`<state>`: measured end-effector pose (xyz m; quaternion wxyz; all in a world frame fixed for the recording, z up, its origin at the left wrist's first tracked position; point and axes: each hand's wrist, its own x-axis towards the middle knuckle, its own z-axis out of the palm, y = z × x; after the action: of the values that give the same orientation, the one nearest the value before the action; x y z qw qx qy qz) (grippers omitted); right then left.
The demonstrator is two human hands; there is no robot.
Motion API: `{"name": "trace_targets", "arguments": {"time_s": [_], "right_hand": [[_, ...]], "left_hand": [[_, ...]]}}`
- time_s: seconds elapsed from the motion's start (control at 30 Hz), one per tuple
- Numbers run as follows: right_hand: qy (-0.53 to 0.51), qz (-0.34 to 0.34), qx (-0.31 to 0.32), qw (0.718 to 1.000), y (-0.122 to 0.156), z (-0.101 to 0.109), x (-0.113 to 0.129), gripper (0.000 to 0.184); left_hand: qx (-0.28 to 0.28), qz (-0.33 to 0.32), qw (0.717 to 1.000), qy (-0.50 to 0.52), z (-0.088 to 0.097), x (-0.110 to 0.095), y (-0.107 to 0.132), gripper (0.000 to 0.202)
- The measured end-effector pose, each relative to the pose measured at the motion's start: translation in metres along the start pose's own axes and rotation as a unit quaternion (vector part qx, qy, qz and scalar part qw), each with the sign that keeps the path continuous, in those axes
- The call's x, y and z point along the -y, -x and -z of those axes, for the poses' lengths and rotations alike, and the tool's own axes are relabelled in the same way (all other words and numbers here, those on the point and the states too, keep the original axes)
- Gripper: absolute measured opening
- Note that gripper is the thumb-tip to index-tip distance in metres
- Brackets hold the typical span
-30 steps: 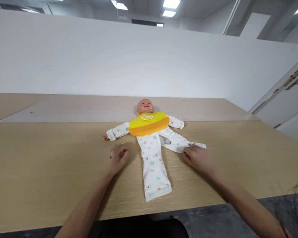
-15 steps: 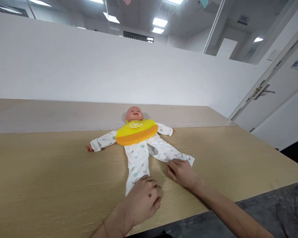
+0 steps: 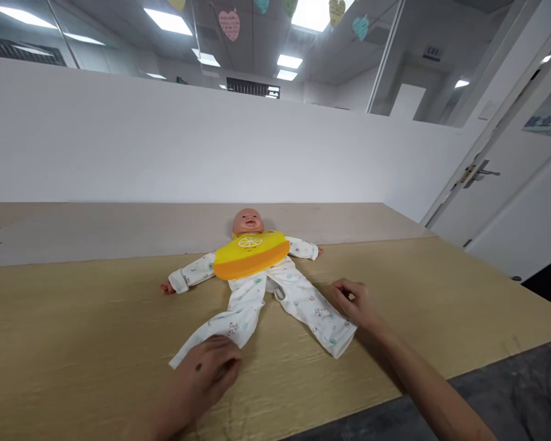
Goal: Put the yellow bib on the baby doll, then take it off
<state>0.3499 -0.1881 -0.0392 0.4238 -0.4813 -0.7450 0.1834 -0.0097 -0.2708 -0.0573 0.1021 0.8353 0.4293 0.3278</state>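
Note:
A baby doll (image 3: 248, 222) lies on its back on the table, wearing a yellow and orange bib (image 3: 250, 256) and a white patterned sleepsuit (image 3: 303, 303). One sleepsuit leg (image 3: 220, 334) angles out to the lower left, and my left hand (image 3: 206, 373) is shut on it near the cuff, hiding part of it. The other leg runs down to the right. Beside that leg, just off the cloth, my right hand (image 3: 351, 300) has its fingers curled together around nothing.
The doll lies on a light wood table (image 3: 73, 318), with a paler board (image 3: 119, 236) behind it and a white partition (image 3: 165, 147) beyond. A white door (image 3: 509, 202) stands at the right, and a dark floor (image 3: 509, 398) shows below the table's front edge.
My left hand has drawn the sleepsuit leg toward the lower left. The other leg now points further down, and my right hand has left its cuff. The view has tilted upward.

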Motion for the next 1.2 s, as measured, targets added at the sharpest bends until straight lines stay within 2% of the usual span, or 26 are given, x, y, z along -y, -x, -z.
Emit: {"name": "trace_targets", "arguments": {"time_s": [0.07, 0.1, 0.17, 0.27, 0.33, 0.4, 0.47, 0.53, 0.6, 0.7, 0.77, 0.83, 0.93, 1.07, 1.2], "right_hand": [[0.007, -0.036, -0.006, 0.999, -0.006, 0.002, -0.01, 0.04], [0.011, -0.052, -0.007, 0.999, -0.009, 0.003, -0.016, 0.041], [0.015, -0.083, 0.005, 0.996, -0.018, 0.005, -0.028, 0.042], [0.013, -0.123, 0.059, 0.991, -0.037, 0.004, -0.048, 0.044], [0.016, -0.141, 0.077, 0.987, -0.054, -0.001, -0.061, 0.041], [0.036, -0.144, 0.05, 0.988, -0.073, -0.01, -0.073, 0.035], [0.062, -0.134, -0.002, 0.989, -0.094, -0.02, -0.081, 0.03], [0.073, -0.134, -0.055, 0.987, -0.112, -0.032, -0.086, 0.031], [0.039, -0.161, -0.078, 0.983, -0.127, -0.042, -0.09, 0.041], [-0.037, -0.212, -0.049, 0.975, -0.141, -0.051, -0.095, 0.059], [-0.048, -0.207, -0.008, 0.977, -0.143, -0.052, -0.097, 0.067], [-0.022, -0.171, 0.026, 0.985, -0.141, -0.051, -0.098, 0.066], [0.03, -0.126, 0.045, 0.991, -0.134, -0.048, -0.097, 0.054], [0.09, -0.114, 0.049, 0.988, -0.119, -0.046, -0.089, 0.048], [0.151, -0.102, 0.058, 0.982, -0.099, -0.044, -0.077, 0.048]], "left_hand": [[0.013, 0.056, 0.996, 0.063, 0.01, 0.005, -0.005, 0.023], [-0.001, 0.095, 0.991, 0.091, 0.016, 0.009, -0.008, 0.025], [-0.083, 0.2, 0.969, 0.117, 0.029, 0.023, -0.017, 0.028], [-0.225, 0.352, 0.904, 0.084, 0.044, 0.056, -0.03, 0.03], [-0.263, 0.39, 0.881, 0.05, 0.046, 0.082, -0.038, 0.024], [-0.258, 0.369, 0.893, -0.008, 0.044, 0.104, -0.045, 0.026], [-0.233, 0.335, 0.903, -0.132, 0.04, 0.119, -0.049, 0.038], [-0.204, 0.306, 0.895, -0.252, 0.036, 0.128, -0.052, 0.046], [-0.179, 0.305, 0.888, -0.294, 0.035, 0.135, -0.052, 0.051], [-0.123, 0.322, 0.896, -0.28, 0.036, 0.149, -0.05, 0.053], [-0.093, 0.296, 0.905, -0.292, 0.037, 0.163, -0.046, 0.055], [-0.082, 0.251, 0.91, -0.321, 0.037, 0.178, -0.041, 0.055], [-0.084, 0.212, 0.915, -0.333, 0.034, 0.196, -0.034, 0.055], [-0.098, 0.179, 0.926, -0.316, 0.032, 0.198, -0.031, 0.052], [-0.123, 0.152, 0.92, -0.34, 0.033, 0.172, -0.032, 0.051]]}}
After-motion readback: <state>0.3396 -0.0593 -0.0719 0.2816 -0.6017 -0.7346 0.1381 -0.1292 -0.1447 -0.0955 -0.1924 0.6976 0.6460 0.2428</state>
